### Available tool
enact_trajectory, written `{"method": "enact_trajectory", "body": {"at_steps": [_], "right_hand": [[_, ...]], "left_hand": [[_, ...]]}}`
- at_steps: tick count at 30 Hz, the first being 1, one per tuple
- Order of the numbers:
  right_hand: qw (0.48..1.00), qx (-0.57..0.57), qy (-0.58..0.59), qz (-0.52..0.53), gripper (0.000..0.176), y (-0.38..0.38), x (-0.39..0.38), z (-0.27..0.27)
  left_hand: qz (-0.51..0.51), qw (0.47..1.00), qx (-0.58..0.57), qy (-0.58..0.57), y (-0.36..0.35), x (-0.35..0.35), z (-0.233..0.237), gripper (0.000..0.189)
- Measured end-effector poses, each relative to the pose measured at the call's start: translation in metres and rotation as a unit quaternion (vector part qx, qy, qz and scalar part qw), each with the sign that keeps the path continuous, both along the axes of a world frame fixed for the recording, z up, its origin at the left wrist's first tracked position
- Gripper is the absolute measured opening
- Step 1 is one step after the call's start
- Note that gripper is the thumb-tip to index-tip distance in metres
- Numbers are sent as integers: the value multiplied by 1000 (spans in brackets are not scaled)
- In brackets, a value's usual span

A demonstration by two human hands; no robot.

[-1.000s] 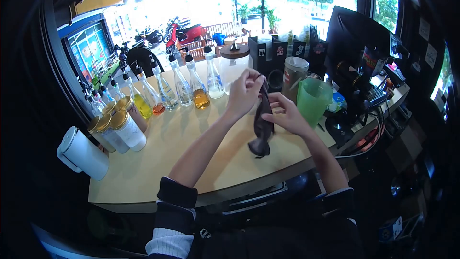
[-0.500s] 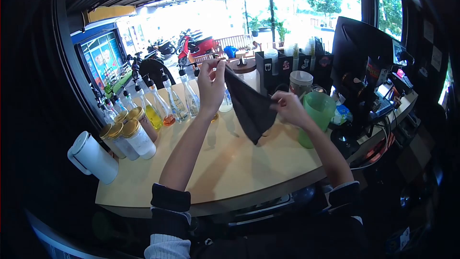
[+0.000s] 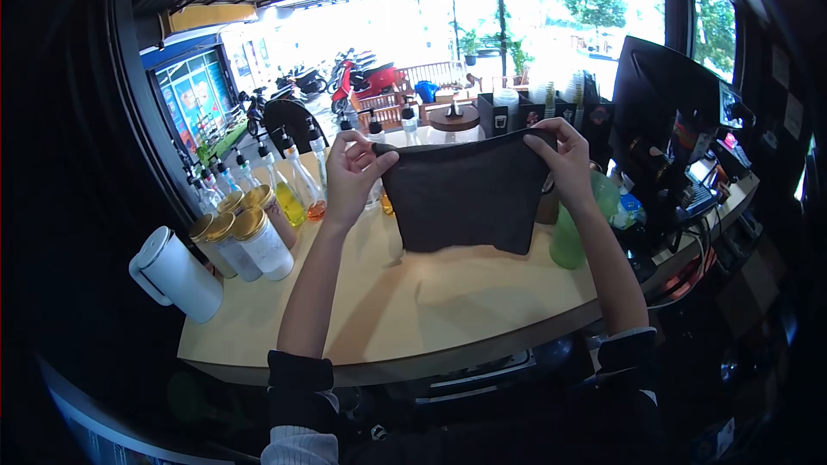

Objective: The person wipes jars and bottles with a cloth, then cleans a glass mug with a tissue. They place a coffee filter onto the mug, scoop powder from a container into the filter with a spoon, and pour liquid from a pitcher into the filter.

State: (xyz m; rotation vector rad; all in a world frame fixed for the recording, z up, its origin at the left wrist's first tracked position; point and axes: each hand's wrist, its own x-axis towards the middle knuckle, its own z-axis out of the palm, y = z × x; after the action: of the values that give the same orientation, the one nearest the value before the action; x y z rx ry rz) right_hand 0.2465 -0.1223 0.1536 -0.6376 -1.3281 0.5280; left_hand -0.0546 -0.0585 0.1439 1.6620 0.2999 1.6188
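Dark grey-brown cloth [image 3: 465, 194], one piece, soft, roughly rectangular. It is held up in the air above the pale wooden counter [image 3: 413, 310], spread flat and facing the wearer. Its lower edge hangs free and, as far as the view shows, does not touch the counter.

Left hand [image 3: 349, 176]: at ten o'clock of the cloth, thumb and fingers closed in a pinch on the upper left corner.

Right hand [image 3: 564, 159]: at two o'clock of the cloth, fingers closed over the upper right corner, thumb hidden behind the fabric. The top edge runs nearly taut between the two hands, sagging slightly at the middle.

Surroundings, placed from the cloth:
- Green pitcher [image 3: 573, 237] at four o'clock, partly behind the right forearm.
- Gold-lidded jars [image 3: 258, 241] at nine o'clock.
- Pump bottles [image 3: 297, 185] of clear, yellow and orange liquid at ten o'clock, behind the left hand.
- White jug [image 3: 177, 275] at eight o'clock, at the counter's left end.
- Wooden-lidded glass jar [image 3: 454, 118] at twelve o'clock, behind the cloth.
- Dark monitor [image 3: 680, 90] at two o'clock.

Step in hand, as judged: the opening-out stage, with the cloth unfurled to full width.

Next move, as judged: folding or laying flat alike calls for both pinches to hold firm and level. The counter lies directly beneath at six o'clock. The hanging edge needs keeping off the green pitcher and the pump bottles.
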Motion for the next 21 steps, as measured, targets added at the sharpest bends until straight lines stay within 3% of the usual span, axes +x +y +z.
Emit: {"method": "enact_trajectory", "body": {"at_steps": [1,6,10,12,15,17,19,20,21], "right_hand": [[1000,0,0,6,18,-1,-9,3],[984,-55,65,157,19,9,-63,9],[993,-60,-26,101,17,55,-110,-16],[984,-119,-43,125,17,93,-130,-50],[981,-107,-111,121,14,131,-152,-93],[953,-119,-248,129,9,126,-156,-116],[898,-234,-293,230,6,106,-149,-127],[863,-196,-386,260,5,103,-139,-138],[812,-132,-468,322,7,101,-129,-148]], "left_hand": [[-10,1000,-9,-18,-5,-9,3,40],[-38,997,-45,-59,-30,-70,9,34],[112,990,-77,22,-20,-124,-10,24],[259,955,-54,135,-7,-151,-34,19],[283,938,-95,178,11,-187,-85,14],[288,917,-90,262,0,-202,-108,18],[280,863,-97,410,-30,-210,-123,25],[259,821,-123,494,-46,-214,-125,28],[260,821,-124,494,-58,-214,-127,28]]}}
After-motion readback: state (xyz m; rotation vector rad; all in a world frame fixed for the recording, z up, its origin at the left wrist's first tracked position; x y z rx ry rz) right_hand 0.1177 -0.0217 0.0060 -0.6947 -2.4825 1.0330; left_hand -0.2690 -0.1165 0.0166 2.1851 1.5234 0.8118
